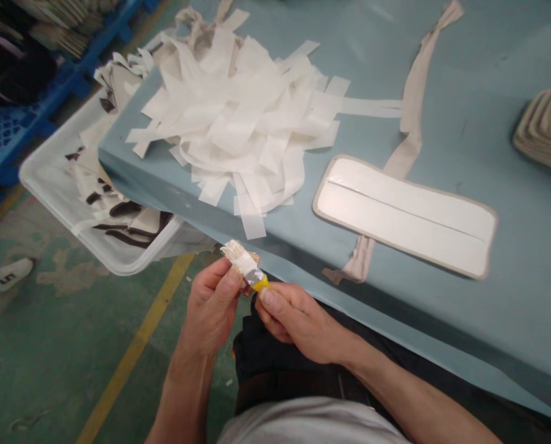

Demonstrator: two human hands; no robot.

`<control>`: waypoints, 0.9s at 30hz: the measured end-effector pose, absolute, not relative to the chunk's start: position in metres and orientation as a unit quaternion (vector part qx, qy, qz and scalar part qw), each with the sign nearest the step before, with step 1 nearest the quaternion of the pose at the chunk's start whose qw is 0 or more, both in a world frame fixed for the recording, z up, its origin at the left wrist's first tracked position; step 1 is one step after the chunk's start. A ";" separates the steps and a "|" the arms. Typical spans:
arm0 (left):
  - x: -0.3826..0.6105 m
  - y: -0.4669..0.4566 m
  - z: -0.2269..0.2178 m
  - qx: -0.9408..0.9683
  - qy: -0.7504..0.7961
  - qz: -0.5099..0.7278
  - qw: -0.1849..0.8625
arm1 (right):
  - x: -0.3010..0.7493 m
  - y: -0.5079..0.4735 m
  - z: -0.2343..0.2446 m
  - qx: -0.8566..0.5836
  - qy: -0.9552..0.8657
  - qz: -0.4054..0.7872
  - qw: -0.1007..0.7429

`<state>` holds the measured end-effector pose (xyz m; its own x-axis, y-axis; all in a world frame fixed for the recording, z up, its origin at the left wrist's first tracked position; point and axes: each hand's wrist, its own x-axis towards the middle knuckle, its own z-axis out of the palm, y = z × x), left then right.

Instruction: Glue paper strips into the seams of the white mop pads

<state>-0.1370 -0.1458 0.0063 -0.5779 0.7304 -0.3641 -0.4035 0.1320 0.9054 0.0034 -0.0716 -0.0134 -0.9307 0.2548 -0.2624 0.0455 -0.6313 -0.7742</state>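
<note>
In front of the table edge I hold a small paintbrush with a yellow handle, a metal band and pale, crusted bristles pointing up and left. My right hand is closed round the yellow handle. My left hand is also closed, pinching the brush near the bristles and metal band. On the table to the right lies a long white panel with rounded corners, a beige border and a dark line along its middle. Beige fabric strips show above and below the panel. A heap of white strips lies beyond my hands.
The blue-green table has its near edge just past my body. A white plastic bin of fabric scraps stands at its left. Stacked beige-edged panels sit at the right, and a blue pallet is on the floor.
</note>
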 end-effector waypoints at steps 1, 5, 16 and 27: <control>-0.137 -0.146 0.006 0.136 0.611 0.645 0.438 | 0.003 -0.072 -0.014 -0.183 -0.440 0.876 0.067; -0.133 -0.144 0.001 0.146 0.611 0.652 0.425 | 0.002 -0.073 -0.015 -0.206 -0.493 0.839 0.099; -0.127 -0.144 -0.004 0.138 0.634 0.648 0.400 | 0.002 -0.071 -0.020 -0.207 -0.573 0.782 0.133; -0.126 -0.146 -0.005 0.232 0.663 0.610 0.367 | 0.007 -0.061 -0.028 -0.202 -0.669 0.702 0.134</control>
